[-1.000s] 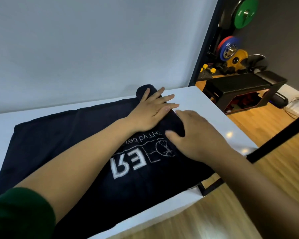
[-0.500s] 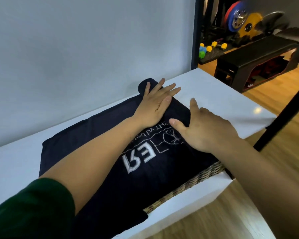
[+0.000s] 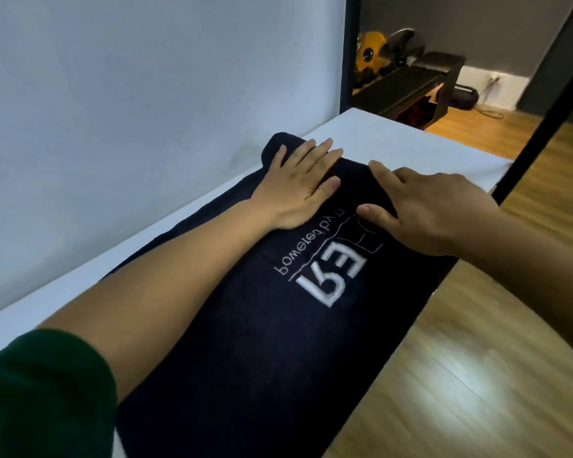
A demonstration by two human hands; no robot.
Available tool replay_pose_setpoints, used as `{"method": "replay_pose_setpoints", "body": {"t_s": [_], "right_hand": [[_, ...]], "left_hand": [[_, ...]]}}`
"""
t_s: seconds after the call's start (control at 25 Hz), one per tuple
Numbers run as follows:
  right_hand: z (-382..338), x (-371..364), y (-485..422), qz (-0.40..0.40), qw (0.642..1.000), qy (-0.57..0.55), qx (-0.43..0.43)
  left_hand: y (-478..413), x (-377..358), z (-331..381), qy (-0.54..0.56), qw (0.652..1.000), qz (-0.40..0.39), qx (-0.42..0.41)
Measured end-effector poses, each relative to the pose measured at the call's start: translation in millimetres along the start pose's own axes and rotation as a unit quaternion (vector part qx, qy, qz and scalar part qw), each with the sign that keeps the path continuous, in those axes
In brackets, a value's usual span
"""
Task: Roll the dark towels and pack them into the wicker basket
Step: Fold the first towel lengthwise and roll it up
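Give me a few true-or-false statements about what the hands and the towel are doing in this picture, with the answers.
1. The left hand and the right hand both rest on the dark towel. True.
2. The towel is plain, with nothing printed on it. False: white lettering shows on its top side.
3. The left arm wears a green sleeve. True.
4. The towel is spread out on the wooden floor. False: it lies on a white table, with its far end rolled up under the hands.
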State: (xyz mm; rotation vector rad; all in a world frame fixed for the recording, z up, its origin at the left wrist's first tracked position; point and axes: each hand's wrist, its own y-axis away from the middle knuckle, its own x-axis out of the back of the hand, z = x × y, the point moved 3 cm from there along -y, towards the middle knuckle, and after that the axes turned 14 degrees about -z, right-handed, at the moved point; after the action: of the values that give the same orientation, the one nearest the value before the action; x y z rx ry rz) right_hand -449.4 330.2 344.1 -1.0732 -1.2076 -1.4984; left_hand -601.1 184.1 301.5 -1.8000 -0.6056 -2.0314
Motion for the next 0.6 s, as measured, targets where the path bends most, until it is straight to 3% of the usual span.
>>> {"method": "replay_pose_setpoints", "body": {"t_s": [0.2,0.4,0.48,0.6], "right_hand": [[-30.7,-10.3,16.2,0.053,0.996,0.057,-0.036],[-67.3,-14.3,37.9,0.019,0.997,0.042,-0.056],[-86.8,-18.0,48.6,0.017,0.997,0.039,-0.061],[-109.9,-26.0,64.7,0.016,0.998,0.007,-0.053]], "left_hand": [[32.2,-8.6,-14.5,0.044,0.998,-0.01,-0.054],[67.1,-15.9,-24.5,0.035,0.998,-0.014,-0.059],[81.8,-18.5,-26.4,0.013,0.998,0.02,-0.064],[96.8,-19.0,-25.2,-0.024,0.985,0.145,-0.086]]}}
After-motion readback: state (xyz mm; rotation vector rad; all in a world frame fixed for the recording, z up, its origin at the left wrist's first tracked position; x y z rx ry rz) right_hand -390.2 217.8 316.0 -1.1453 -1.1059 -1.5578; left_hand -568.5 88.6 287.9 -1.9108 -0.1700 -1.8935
